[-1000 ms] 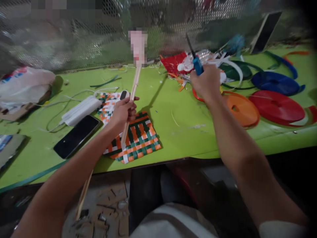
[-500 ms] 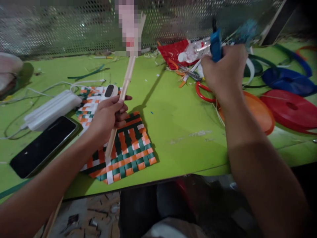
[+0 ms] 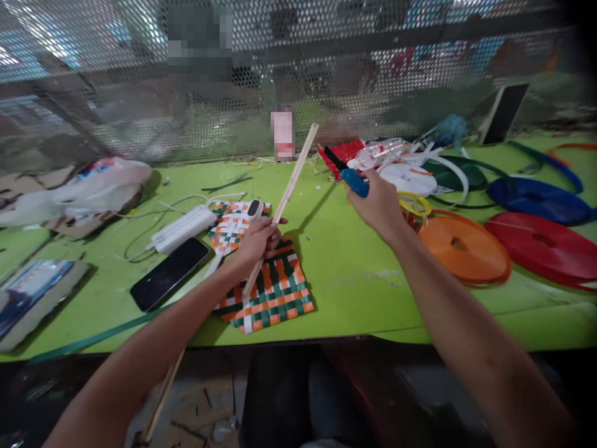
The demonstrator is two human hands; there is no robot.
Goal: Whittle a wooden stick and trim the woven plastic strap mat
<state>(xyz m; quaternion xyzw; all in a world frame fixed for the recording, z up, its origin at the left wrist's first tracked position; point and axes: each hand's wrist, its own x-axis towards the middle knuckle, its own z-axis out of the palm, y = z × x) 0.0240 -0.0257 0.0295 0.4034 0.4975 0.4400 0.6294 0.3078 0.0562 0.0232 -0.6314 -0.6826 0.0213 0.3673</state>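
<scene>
Over on the left half of my green bench (image 3: pixel 345 255), I've got one pale wooden stick (image 3: pixel 298 171) in my left grip (image 3: pixel 263 238), fingers closed round it below its middle. There's a line down its length, can't tell if it's really two strips pressed together. Its long axis runs slantwise, top end up and away from me leaning right, bottom end down over the nearer woven piece (image 3: pixel 280 289); can't tell if it touches. Woven pieces: two, the other being the farther woven piece (image 3: pixel 227 227), mostly white and orange, with a small white gadget (image 3: pixel 254 210) on it. My right grip (image 3: pixel 373 198) is wrapped round one blue-handled tool (image 3: pixel 355 182), held just above the bench, its dark end pointing away from me and to the left. Beside my left forearm there's one black phone (image 3: pixel 170 274) and one white block (image 3: pixel 183 229) with a cord. Off right I count an orange coil (image 3: pixel 466 242), red coil (image 3: pixel 541 242), blue coil (image 3: pixel 541 199), green coil (image 3: pixel 459 173) and white coil (image 3: pixel 408 178), so five, plus one yellow ring (image 3: pixel 415 204) near my right wrist and one clear bottle (image 3: pixel 382 152) behind the hand.
</scene>
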